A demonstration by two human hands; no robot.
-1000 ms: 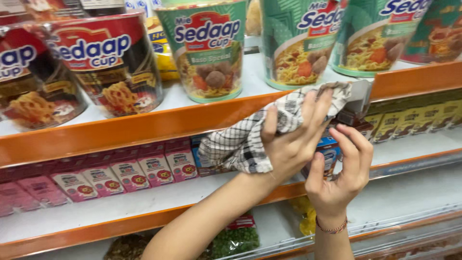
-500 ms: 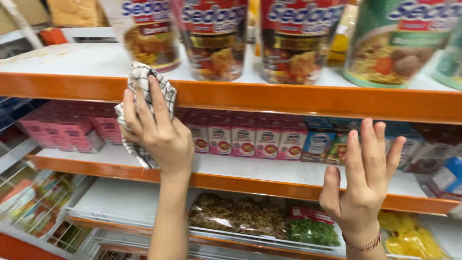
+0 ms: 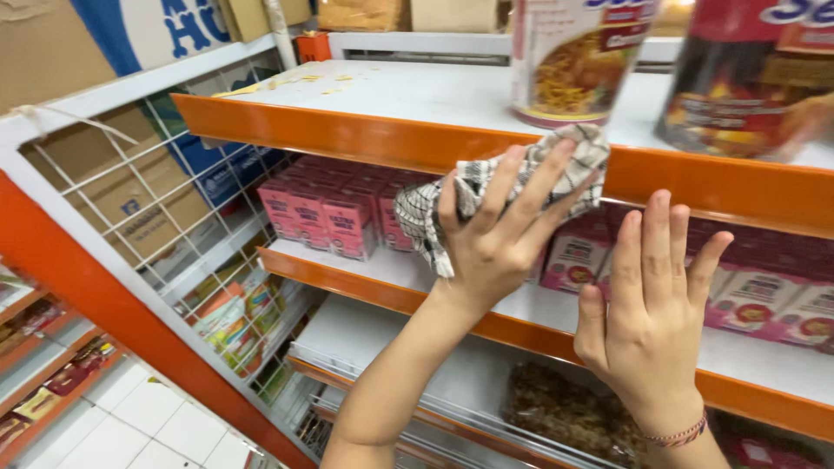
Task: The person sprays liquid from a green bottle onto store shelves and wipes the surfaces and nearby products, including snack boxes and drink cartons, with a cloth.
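My left hand [image 3: 504, 230] presses a black-and-white checked cloth [image 3: 452, 195] against the orange front edge of the top shelf [image 3: 347, 130], just below a tall noodle cup [image 3: 578, 56]. My right hand [image 3: 651, 304] is raised beside it, fingers spread and empty, in front of the middle shelf with pink boxes [image 3: 321, 213]. A thin bracelet sits on the right wrist [image 3: 673, 430].
A dark red noodle cup [image 3: 751, 74] stands on the top shelf at the right. A white wire side panel [image 3: 174, 208] closes the shelf's left end, with cardboard boxes [image 3: 78, 52] behind. Packets lie on the lower shelf [image 3: 565, 408]. White floor tiles [image 3: 165, 426] show at the lower left.
The view has swung left to the shelf's end. My left hand with the cloth has slid along the orange edge; my right hand stays open beside it.
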